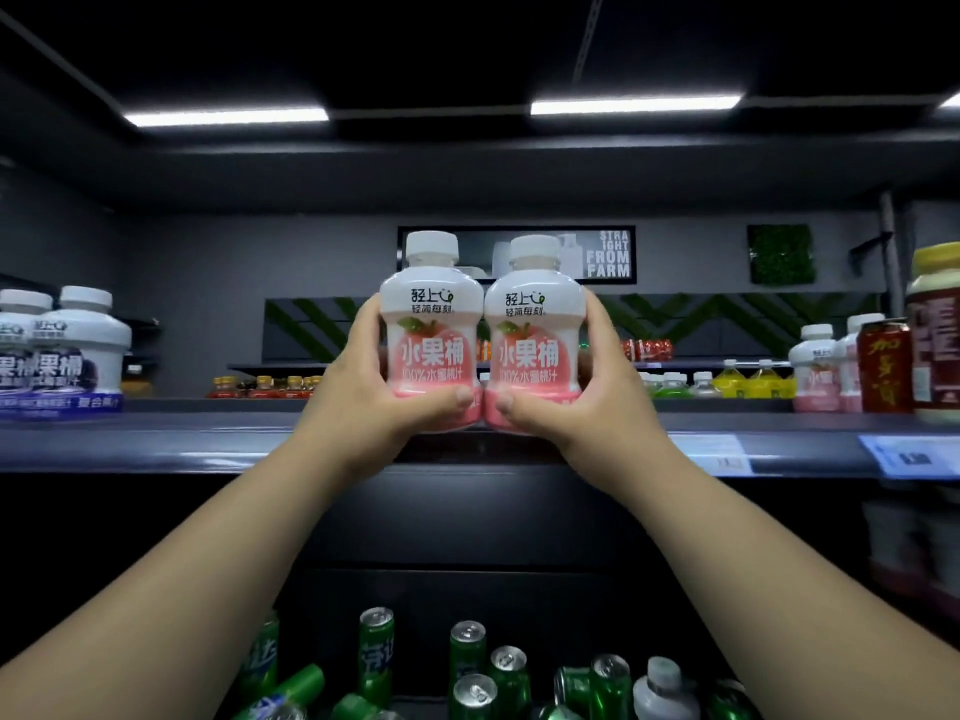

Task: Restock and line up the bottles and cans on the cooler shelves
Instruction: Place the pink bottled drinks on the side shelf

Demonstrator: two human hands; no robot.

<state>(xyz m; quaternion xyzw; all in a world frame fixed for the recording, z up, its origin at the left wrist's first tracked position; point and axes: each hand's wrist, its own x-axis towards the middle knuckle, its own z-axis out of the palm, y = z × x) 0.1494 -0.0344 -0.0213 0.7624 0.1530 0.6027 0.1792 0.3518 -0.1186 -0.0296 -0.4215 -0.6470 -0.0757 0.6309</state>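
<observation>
Two peach bottles stand side by side, touching, at the shelf's (208, 439) front edge — left bottle (428, 330) in the left hand (374, 392), right bottle (535, 335) in the right hand (587, 397). On the same shelf, two bottles (67, 350) at nine o'clock; bottles (821, 371), a can (885, 366) and a jar (935, 330) at three o'clock. Cans (467, 667) lie below at six o'clock.

Two pink peach-juice bottles (430, 335) (532, 340) are held up side by side, one in each of two hands (374, 392) (587, 402). On the shelf (208, 433) stand two purple-labelled bottles (83, 345) at the left and, at the right, two more pink bottles (818, 368), one red can (884, 366) and one yellow-lidded jar (935, 330). Below lie at least eight green cans (467, 652), some cut off by the frame edge, and one white-capped bottle (662, 688).
</observation>
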